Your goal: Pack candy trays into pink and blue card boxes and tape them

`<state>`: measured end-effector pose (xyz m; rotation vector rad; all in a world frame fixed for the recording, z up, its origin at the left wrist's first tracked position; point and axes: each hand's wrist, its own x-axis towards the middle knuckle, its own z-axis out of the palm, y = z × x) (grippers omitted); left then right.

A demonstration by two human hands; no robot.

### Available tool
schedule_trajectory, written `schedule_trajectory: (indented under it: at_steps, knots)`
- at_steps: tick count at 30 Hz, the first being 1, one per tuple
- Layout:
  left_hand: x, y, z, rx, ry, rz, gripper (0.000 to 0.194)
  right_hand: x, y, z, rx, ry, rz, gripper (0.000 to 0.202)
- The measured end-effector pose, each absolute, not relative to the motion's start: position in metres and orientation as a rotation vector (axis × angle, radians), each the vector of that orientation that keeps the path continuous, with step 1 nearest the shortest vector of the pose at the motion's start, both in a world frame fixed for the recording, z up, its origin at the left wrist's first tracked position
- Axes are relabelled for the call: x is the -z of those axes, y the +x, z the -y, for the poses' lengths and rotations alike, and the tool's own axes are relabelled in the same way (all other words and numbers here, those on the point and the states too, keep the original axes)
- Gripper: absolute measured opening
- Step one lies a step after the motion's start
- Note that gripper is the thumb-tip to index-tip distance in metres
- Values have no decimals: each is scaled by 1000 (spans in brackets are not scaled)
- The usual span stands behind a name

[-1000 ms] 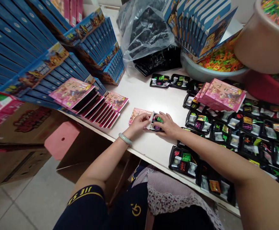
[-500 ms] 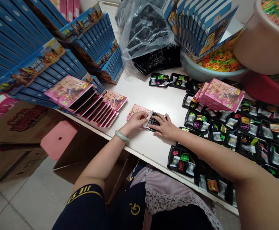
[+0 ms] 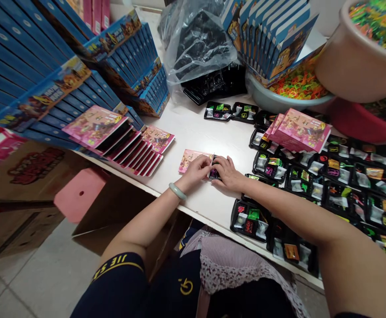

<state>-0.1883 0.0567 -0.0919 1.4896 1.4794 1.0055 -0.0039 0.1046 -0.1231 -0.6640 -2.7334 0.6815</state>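
Observation:
A pink printed card box (image 3: pixel 189 160) lies on the white table, its end open toward a small black tray (image 3: pixel 213 172). My left hand (image 3: pixel 198 170), with a pale green bangle on the wrist, has its fingers pinched together at the edge where box and tray meet; my fingers hide what they grip. Over the right part of the tray lies my right hand (image 3: pixel 228 175), its fingers spread on top. Most of the tray is covered by my hands.
Filled black trays (image 3: pixel 300 181) cover the right, with a pink box stack (image 3: pixel 300 130) on them. Pink boxes (image 3: pixel 95 126) and blue display boxes (image 3: pixel 54 95) stand left. Behind are a plastic bag (image 3: pixel 199 44) and a blue basin (image 3: pixel 272 100) of colourful bands.
My left hand has moved slightly right and down, closer to my right hand. The pale flap that stood up between them now shows far less. The whole view has shifted a little.

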Motion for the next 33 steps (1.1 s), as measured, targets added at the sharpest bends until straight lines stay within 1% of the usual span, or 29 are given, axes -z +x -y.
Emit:
schedule_trajectory:
  at_steps: [2, 7, 10, 14, 17, 20, 21, 24, 27, 29, 31, 33]
  knots:
    - [93, -185, -56, -1011, 1497, -1485, 13, 118, 1, -106, -695, -685, 2682, 44]
    - [92, -179, -54, -1012, 1530, -1509, 10, 98, 20, -103, -532, -906, 2748, 19]
    - [92, -175, -55, -1013, 1517, -1474, 10, 96, 23, -99, -566, -957, 2837, 21]
    - [93, -173, -56, -997, 1512, -1450, 15, 104, 23, -93, -642, -1046, 2690, 22]
    - [93, -170, -56, -1015, 1488, -1438, 18, 112, 22, -91, -753, -1146, 2509, 17]
    - [93, -163, -55, -1012, 1481, -1385, 15, 116, 18, -90, -885, -1214, 2359, 5]
    - [93, -160, -55, -999, 1477, -1367, 13, 117, 15, -90, -928, -1222, 2307, 5]
    - [92, -152, -58, -953, 1451, -1339, 11, 119, 6, -91, -1131, -1303, 2005, 10]
    - [86, -148, -61, -977, 1516, -1355, 8, 121, 3, -90, -1448, -1367, 1545, 26]
    - [77, -146, -62, -990, 1628, -1354, 7, 120, 4, -89, -1636, -1340, 1321, 33]
    - [66, -145, -60, -969, 1761, -1339, 10, 116, 2, -89, -1735, -1303, 1224, 31]
    - [53, -149, -60, -935, 1911, -1331, 13, 111, -9, -92, -1760, -1252, 1179, 27]
